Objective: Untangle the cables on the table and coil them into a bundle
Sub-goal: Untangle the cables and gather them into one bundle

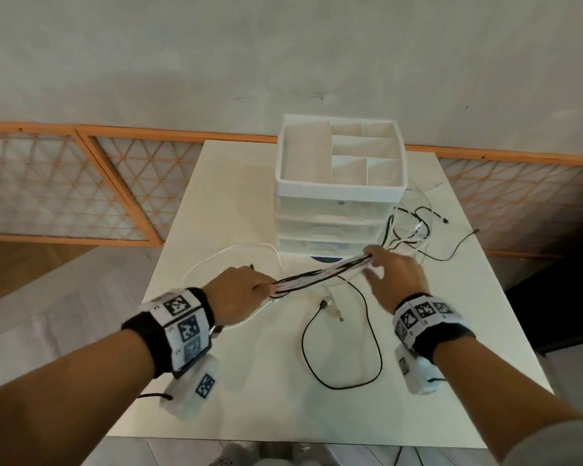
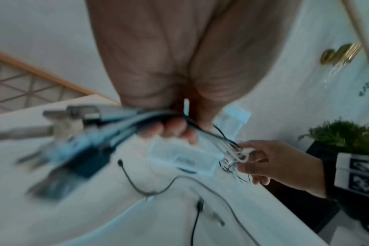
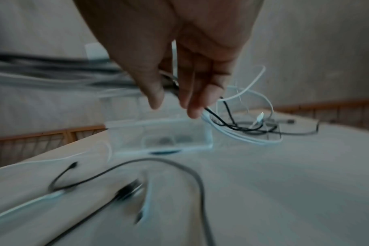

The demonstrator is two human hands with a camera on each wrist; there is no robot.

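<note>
while both hands are up off the white bench [image 1: 236,381], the thing that matters is the stretched hank of mixed black and white cables [image 1: 320,272] strung between them; its long axis runs from low-left to upper-right in the head view, near end at the left hand [image 1: 239,294], far end at the right hand [image 1: 392,275], passing just in front of the clear plastic drawer unit with the white divided tray on top [image 1: 337,196].

left grip is clamped round the near end of the hank, fingers curled over the strands, and the left wrist view shows plugs sticking out past the fist, blurry though; right grip pinches the far end between thumb and fingertips [image 3: 193,108], other fingers fairly straight, so it's a lighter hold than the left.

from the right hand's pinch the slack spills away to the right into a loose tangle of black and white leads [image 1: 414,233] lying on the bench beside the drawers; so the uncoiled part lies right of and beyond the right hand, which is clearly the nearer one to feed it in; a separate long black cable loop [image 1: 344,338] lies on the bench under and between the hands, with its plug near the middle; can't tell if it joins the hank.

my guess is the next wrap has to pull from that right-side tangle, and it could snag on itself.
</note>
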